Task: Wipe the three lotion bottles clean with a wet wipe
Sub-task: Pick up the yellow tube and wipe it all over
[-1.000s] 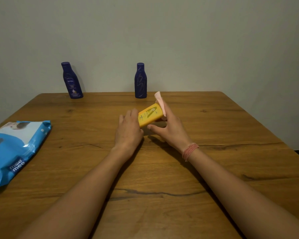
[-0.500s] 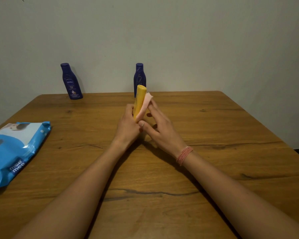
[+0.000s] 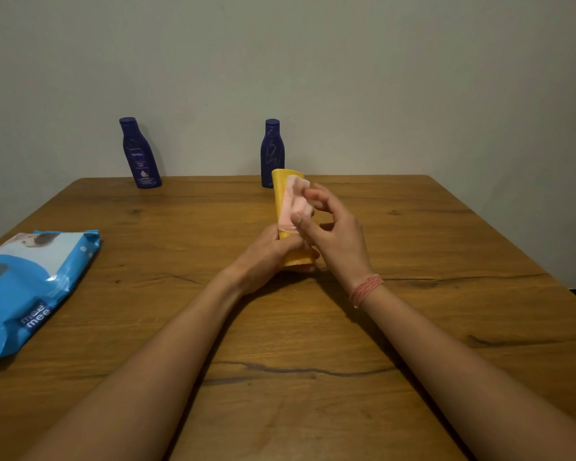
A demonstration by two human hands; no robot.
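Left hand (image 3: 267, 252) gripped the yellow bottle (image 3: 280, 194) upright.
Right hand (image 3: 330, 227) pinched the wipe (image 3: 296, 202) against it, steadied for rubbing at frame centre.

Looks like a plain room at someone's home: a worn wooden table (image 3: 413, 327) shoved against a bare off-white wall (image 3: 346, 78), a pack of baby wipes (image 3: 30, 287) at 9 o'clock, two dark blue lotion bottles (image 3: 140, 154) (one says Nivea) at 11 and 12.
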